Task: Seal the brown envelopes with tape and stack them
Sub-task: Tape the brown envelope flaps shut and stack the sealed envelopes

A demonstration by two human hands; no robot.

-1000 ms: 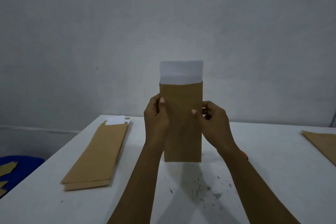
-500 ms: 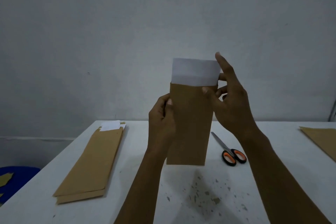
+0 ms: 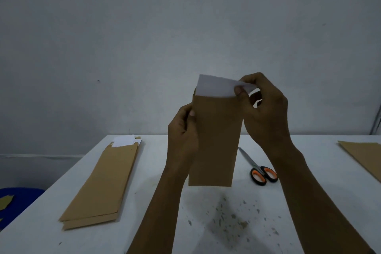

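The brown envelope (image 3: 216,140) is held upright in the air above the white counter (image 3: 309,171). A moment ago its white flap (image 3: 214,87) stood straight up; now the right hand (image 3: 266,109) pinches the flap's right corner and bends it over. The left hand (image 3: 182,130) grips the envelope's left edge. So the flap is starting to close, but no tape is on it yet, I think. A pile of envelopes (image 3: 103,183) lies to the left, scissors (image 3: 259,171) to the right.
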